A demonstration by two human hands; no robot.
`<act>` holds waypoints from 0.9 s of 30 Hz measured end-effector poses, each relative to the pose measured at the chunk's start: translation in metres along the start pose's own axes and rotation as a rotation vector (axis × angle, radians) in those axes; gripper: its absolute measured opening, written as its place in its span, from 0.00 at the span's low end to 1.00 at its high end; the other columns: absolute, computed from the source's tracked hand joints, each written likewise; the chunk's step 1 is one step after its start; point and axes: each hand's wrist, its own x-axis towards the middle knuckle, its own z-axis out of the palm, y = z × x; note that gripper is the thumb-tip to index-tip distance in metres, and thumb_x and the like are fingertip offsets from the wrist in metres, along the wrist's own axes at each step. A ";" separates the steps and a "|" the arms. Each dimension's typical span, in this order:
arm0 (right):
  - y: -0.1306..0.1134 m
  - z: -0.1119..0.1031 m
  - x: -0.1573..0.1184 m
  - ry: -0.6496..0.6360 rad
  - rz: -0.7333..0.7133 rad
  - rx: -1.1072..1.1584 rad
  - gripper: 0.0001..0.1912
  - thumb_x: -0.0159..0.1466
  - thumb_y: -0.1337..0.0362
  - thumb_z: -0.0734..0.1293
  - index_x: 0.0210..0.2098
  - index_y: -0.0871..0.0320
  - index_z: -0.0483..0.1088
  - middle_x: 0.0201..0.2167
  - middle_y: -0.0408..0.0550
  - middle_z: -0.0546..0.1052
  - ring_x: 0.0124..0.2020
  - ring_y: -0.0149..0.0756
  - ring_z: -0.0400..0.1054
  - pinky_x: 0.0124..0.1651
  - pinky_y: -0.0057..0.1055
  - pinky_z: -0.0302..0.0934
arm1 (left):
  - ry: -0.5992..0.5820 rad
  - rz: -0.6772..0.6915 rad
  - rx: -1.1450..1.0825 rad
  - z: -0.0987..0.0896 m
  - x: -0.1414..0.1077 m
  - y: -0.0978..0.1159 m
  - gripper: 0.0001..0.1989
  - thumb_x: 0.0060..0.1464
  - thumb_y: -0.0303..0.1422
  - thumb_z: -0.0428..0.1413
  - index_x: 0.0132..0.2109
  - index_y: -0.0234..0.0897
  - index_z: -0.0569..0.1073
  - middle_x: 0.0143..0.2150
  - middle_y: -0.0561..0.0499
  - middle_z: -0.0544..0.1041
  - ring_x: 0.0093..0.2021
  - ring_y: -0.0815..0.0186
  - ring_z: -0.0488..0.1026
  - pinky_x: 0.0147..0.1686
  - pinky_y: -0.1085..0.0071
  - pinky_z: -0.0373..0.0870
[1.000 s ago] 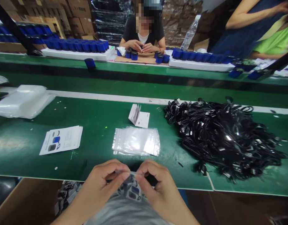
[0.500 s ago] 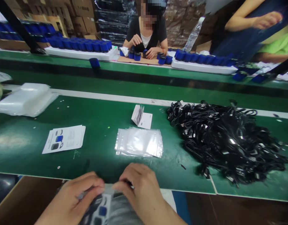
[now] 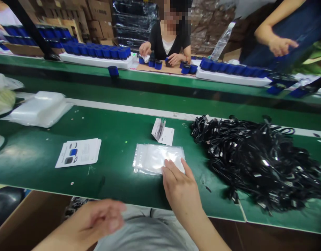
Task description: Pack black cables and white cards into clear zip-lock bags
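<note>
My right hand (image 3: 180, 181) lies with spread fingers on the right part of a stack of clear plastic bags (image 3: 150, 158). Over the table's front edge, my left hand (image 3: 104, 218) hangs slightly blurred, its fingers loosely curled and apart, nothing seen in it. Left of the bags is a stack of printed leaflets (image 3: 83, 152) with a blue item pictured on top. Small folded booklets (image 3: 165, 135) stand and lie just behind the bags. A large heap of black cables (image 3: 249, 160) fills the table's right side.
White plastic packaging (image 3: 40, 108) lies at the back left. Beyond the green table (image 3: 110, 122), a person (image 3: 167, 42) handles blue cylindrical items beside white trays (image 3: 233, 77) of them. A clear bottle (image 3: 222, 43) stands there, and another person's hand (image 3: 281, 45) is at the back right.
The filled bag that both hands held is out of view. My left hand has opened, and my right hand has moved forward onto the bag stack. The view has shifted slightly.
</note>
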 end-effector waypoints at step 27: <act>-0.022 -0.031 0.000 -0.404 0.811 1.074 0.10 0.59 0.63 0.64 0.25 0.61 0.71 0.20 0.44 0.72 0.22 0.30 0.64 0.26 0.26 0.57 | 0.675 0.243 -0.084 0.054 0.034 0.032 0.24 0.55 0.41 0.54 0.57 0.40 0.64 0.50 0.47 0.76 0.46 0.59 0.77 0.45 0.66 0.76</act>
